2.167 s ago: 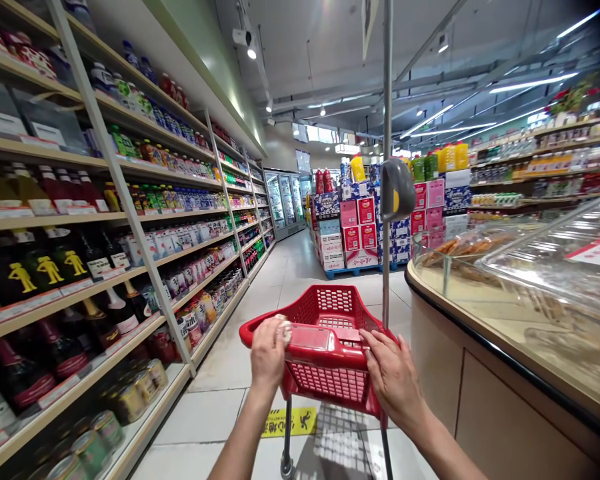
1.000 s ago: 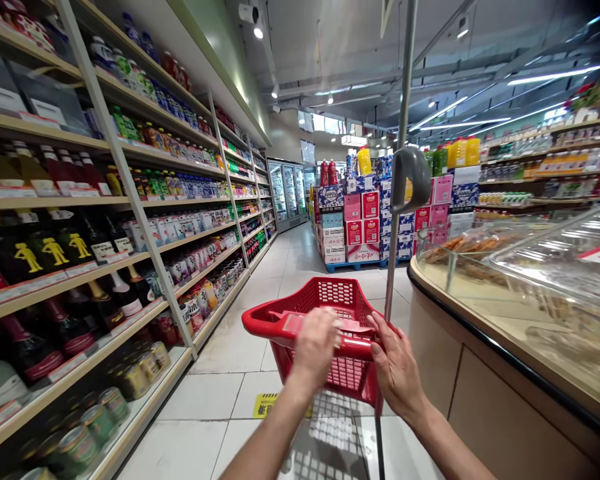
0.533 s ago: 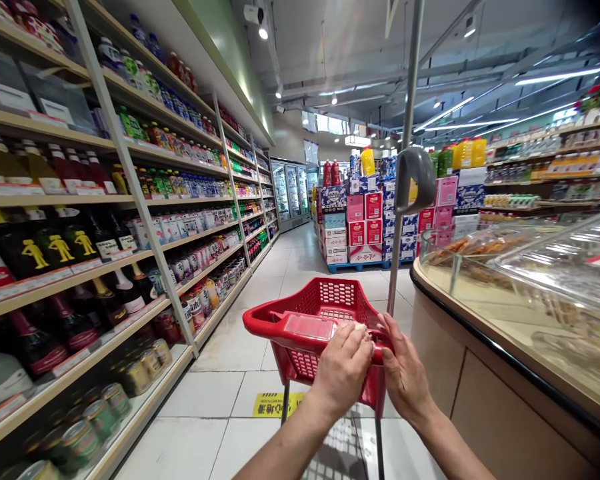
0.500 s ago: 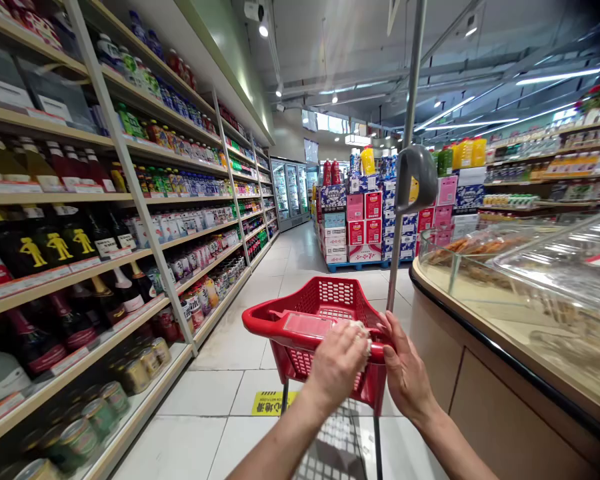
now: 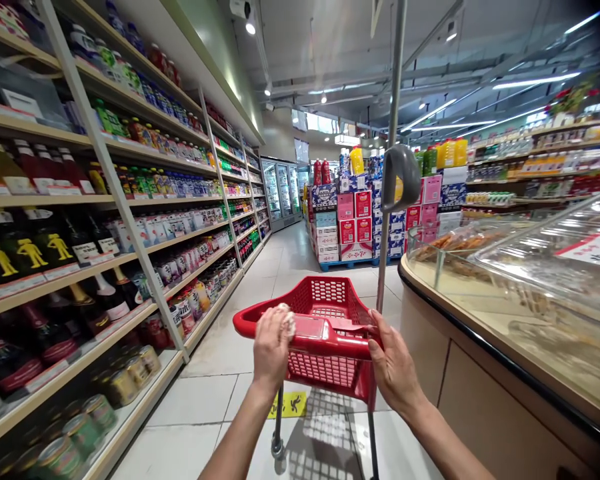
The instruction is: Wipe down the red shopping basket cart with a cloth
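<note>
In the head view, the red shopping cart (image 5: 307, 372) stands before you on the tiled floor (image 5: 180, 405), its long axis running away from you along the aisle, basket end ahead. Its handle (image 5: 330, 346) lies crosswise, sloping slightly down to your right. Your left hand (image 5: 271, 341), back upward, has its fingers bent over a crumpled whitish wad (image 5: 289, 323) at the handle's left part. Your right hand (image 5: 394, 363) touches the handle's right end, fingers stretched forward, thumb spread apart.
</note>
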Demonstrator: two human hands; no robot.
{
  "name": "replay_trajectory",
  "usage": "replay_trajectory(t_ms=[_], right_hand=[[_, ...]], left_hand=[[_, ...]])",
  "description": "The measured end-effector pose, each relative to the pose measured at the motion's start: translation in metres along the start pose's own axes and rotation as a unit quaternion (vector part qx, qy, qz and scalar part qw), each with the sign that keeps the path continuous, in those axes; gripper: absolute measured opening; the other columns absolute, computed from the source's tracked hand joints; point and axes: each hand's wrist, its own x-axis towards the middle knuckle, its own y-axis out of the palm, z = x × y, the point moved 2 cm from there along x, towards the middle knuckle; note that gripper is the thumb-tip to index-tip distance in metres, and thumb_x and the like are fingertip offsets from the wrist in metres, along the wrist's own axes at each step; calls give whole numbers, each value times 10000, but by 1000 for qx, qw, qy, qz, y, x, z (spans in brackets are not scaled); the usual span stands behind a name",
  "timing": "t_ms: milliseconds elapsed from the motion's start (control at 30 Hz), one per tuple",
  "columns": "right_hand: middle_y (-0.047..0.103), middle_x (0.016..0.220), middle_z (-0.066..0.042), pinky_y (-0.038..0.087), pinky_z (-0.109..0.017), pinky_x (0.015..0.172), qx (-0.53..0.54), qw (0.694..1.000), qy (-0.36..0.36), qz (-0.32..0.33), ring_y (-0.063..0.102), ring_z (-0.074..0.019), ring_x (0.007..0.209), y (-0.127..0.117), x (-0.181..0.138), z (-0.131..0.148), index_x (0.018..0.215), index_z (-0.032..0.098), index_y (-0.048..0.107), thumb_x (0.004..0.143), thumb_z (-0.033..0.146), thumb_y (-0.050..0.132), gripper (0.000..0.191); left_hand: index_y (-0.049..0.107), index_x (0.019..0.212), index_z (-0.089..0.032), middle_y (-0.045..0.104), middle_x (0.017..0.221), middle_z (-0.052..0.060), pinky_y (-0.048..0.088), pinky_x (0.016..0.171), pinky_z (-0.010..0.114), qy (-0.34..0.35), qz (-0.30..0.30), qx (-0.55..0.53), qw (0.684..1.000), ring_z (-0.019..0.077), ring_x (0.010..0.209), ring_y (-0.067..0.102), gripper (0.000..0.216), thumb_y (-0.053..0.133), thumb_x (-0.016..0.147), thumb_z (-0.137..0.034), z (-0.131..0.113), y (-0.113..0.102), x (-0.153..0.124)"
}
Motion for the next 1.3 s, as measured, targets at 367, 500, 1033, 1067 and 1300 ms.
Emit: replay_trajectory(t_ms=[367, 500, 1033, 1067, 1300], right_hand=[[512, 1236, -63, 307, -502, 974, -47, 998, -25, -14, 497, -217, 1090, 1, 0, 5, 1347, 252, 231, 878, 379, 269, 487], [550, 1181, -62, 274, -516, 989, -54, 998, -30, -9, 529, -209, 1033, 2, 0, 5, 1332, 247, 267, 877, 364, 277, 470], [531, 1206, -68, 294, -491, 976, -44, 998, -49, 2, 495, -211, 1085, -1, -1, 5, 1323, 239, 271, 876, 374, 270, 467], [528, 1211, -69, 293, -494, 976, -46, 998, -51, 1, 495, -212, 1086, 0, -1, 6, 1325, 239, 268, 876, 370, 270, 468], [531, 1209, -78, 292, -511, 970, -61, 996, -59, 7, 514, -216, 1058, 2, 0, -1, 1332, 238, 258, 872, 365, 287, 478]], left_hand=[[500, 1159, -209, 573, 1142, 79, 426, 934, 466, -28, -52, 28, 998, 224, 1137, 466, 308, 393, 871, -219, 46, -15, -13], [490, 1169, -229, 525, 1213, 66, 421, 955, 431, 94, 15, -22, 995, 211, 1186, 418, 318, 406, 865, -195, 34, -8, -17], [528, 1105, -202, 583, 1096, 85, 441, 917, 416, 25, 36, -7, 999, 210, 1075, 507, 286, 367, 875, -260, 43, -2, 4], [534, 1089, -196, 596, 1062, 83, 451, 901, 417, -26, 21, 6, 999, 206, 1039, 529, 283, 356, 879, -261, 46, -2, 7], [538, 1082, -194, 576, 1121, 78, 443, 925, 364, 144, 133, -73, 978, 189, 1089, 493, 261, 397, 869, -245, -7, 16, 17]])
